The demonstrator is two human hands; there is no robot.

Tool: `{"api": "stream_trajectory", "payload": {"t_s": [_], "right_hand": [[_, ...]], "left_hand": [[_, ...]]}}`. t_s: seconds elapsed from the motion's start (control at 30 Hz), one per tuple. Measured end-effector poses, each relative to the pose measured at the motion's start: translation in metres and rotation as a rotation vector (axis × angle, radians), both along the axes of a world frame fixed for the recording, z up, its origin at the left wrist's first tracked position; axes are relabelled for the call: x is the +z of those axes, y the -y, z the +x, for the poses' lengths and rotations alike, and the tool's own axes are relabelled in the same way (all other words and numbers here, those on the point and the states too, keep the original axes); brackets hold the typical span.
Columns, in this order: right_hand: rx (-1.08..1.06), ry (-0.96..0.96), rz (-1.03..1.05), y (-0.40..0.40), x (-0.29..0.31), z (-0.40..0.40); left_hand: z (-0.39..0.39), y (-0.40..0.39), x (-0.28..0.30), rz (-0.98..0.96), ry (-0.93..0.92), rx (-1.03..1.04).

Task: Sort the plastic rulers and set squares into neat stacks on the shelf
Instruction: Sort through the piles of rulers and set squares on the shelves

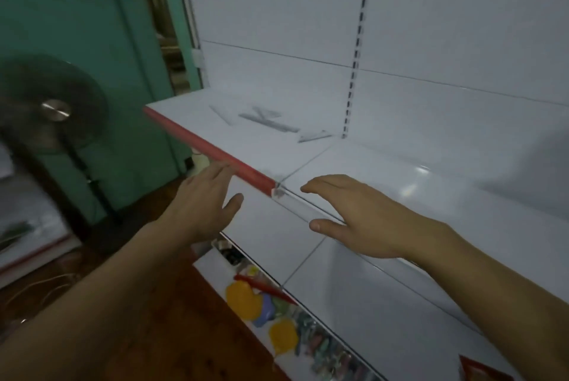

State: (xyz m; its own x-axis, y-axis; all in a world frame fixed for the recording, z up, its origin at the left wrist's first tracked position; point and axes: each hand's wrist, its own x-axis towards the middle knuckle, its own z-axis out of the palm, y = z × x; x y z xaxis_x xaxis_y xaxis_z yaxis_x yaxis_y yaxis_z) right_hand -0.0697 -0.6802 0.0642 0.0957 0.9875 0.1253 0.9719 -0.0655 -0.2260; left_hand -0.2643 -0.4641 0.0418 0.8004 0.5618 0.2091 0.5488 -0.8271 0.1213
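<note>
Several clear plastic rulers and set squares lie scattered on the white shelf (400, 183): a straight ruler (268, 122), a set square (221, 114) to its left and another piece (314, 136) to its right, near the back panel. The picture is blurred, so their edges are hard to make out. My left hand (203, 205) hovers just below the shelf's red front edge (209, 149), fingers straight, holding nothing. My right hand (360, 214) is stretched flat over the shelf's front edge, fingers pointing left, also empty. Both hands are well short of the rulers.
A white back panel with a slotted upright (357, 51) rises behind the shelf. Below it, a lower shelf holds colourful packaged goods (277, 319). A standing fan (52, 109) is at the left by a green wall, over a wooden floor.
</note>
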Motion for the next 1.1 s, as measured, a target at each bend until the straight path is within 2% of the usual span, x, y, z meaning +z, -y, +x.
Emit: {"api": "stream_trajectory", "payload": {"t_s": [0.13, 0.27, 0.47, 0.67, 0.83, 1.1], "right_hand": [[0.096, -0.003, -0.037, -0.071, -0.002, 0.001], [0.129, 0.041, -0.088, -0.143, -0.005, 0.021], [0.187, -0.001, -0.166, -0.245, -0.009, 0.052], [0.139, -0.057, -0.217, -0.309, -0.024, 0.076], [-0.090, -0.062, -0.248, -0.323, -0.030, 0.121], [-0.615, -0.019, -0.261, -0.383, -0.042, 0.148]], "left_hand": [[-0.004, -0.064, -0.003, -0.033, -0.030, 0.077], [0.021, -0.130, 0.001, -0.043, -0.016, 0.092], [0.057, -0.222, 0.016, -0.083, -0.054, 0.113], [0.085, -0.295, 0.010, -0.108, -0.064, 0.057], [0.144, -0.362, -0.006, -0.072, -0.207, -0.129], [0.236, -0.453, -0.012, -0.087, -0.412, -0.600]]}}
